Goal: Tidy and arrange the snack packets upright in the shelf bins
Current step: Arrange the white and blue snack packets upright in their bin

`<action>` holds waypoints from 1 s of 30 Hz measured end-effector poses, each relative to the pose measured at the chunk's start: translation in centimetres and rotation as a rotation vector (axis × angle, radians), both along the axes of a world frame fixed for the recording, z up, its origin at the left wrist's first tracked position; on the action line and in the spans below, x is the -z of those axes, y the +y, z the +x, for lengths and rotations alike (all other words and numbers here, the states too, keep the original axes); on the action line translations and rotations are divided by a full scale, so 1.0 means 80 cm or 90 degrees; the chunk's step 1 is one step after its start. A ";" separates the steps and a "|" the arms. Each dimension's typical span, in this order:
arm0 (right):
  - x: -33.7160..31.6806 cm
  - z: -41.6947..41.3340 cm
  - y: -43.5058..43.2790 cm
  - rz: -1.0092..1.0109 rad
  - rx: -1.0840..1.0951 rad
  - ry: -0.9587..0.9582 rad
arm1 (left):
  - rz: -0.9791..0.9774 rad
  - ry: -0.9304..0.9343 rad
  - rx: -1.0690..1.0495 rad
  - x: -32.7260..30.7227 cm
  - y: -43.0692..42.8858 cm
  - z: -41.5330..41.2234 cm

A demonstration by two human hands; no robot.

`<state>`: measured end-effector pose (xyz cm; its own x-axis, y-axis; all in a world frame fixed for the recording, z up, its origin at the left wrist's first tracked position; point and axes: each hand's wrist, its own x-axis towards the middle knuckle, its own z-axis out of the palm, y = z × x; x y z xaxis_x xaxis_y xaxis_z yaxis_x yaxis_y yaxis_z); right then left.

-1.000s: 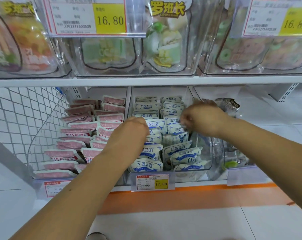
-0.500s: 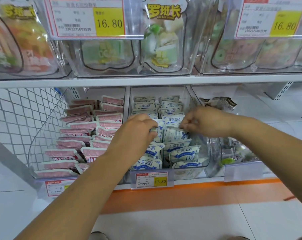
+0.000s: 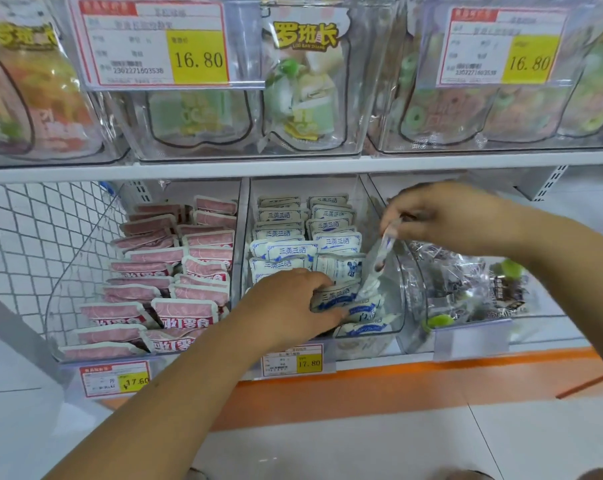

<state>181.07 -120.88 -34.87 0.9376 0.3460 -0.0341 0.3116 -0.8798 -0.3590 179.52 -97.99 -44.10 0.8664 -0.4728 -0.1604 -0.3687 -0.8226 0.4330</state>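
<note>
Between the two hands, inside the middle clear bin (image 3: 395,306): blue-and-white snack packets (image 3: 289,252) in two columns, upright at the back, slumped and overlapping at the front. Gripped under the curled fingers of the left hand (image 3: 289,306): the front-right packets (image 3: 334,297), braced back. Pinched by its top edge in the right hand (image 3: 445,216), above and to the right: a single packet (image 3: 379,261), hanging edge-on and blurred, lower end dipping beside the left fingertips. Judged mid-step: reseating one packet upright in the right column. Next, probably: lower it straight into the gap, hold the neighbours back, then let go and square the tops. Left of the left hand: pink packets (image 3: 185,271) in rows. Beneath the right wrist: dark wrapped sweets (image 3: 466,289).
</note>
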 end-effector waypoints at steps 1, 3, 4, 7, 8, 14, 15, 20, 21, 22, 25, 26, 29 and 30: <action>-0.005 -0.001 -0.002 0.068 0.023 0.002 | -0.011 0.011 0.004 -0.001 -0.001 0.000; -0.004 0.000 -0.002 0.141 0.054 -0.023 | -0.019 0.024 0.024 -0.001 -0.003 -0.002; -0.001 0.002 0.003 0.129 0.053 -0.041 | -0.016 0.024 0.038 -0.001 -0.004 -0.003; 0.019 0.007 0.020 -0.001 0.011 -0.118 | -0.002 0.034 0.077 0.002 -0.003 -0.003; 0.024 0.008 0.023 -0.033 -0.001 -0.171 | 0.001 0.044 0.079 0.002 -0.001 -0.003; 0.033 0.014 0.021 -0.046 -0.035 -0.321 | -0.018 0.084 0.081 0.002 0.006 -0.001; 0.040 0.012 0.023 -0.055 -0.065 -0.306 | -0.018 0.086 0.080 0.003 0.006 0.000; 0.070 0.006 0.042 -0.109 -0.182 -0.164 | -0.036 0.085 0.057 0.003 0.009 0.004; 0.067 0.008 0.042 -0.118 -0.172 -0.141 | -0.029 0.069 0.052 0.001 0.010 0.004; 0.064 0.010 0.042 -0.129 -0.156 -0.110 | -0.021 0.043 0.045 -0.003 0.012 0.003; 0.057 0.022 0.042 -0.139 -0.131 -0.062 | -0.074 -0.014 -0.006 -0.007 0.016 0.001; 0.058 0.025 0.045 -0.156 -0.136 -0.045 | -0.108 -0.033 -0.028 -0.005 0.015 0.003; 0.050 0.029 0.051 -0.142 -0.132 0.055 | -0.150 -0.080 -0.086 0.001 0.002 0.007; 0.043 0.030 0.049 -0.088 -0.105 0.098 | -0.161 -0.070 -0.093 0.001 -0.004 0.008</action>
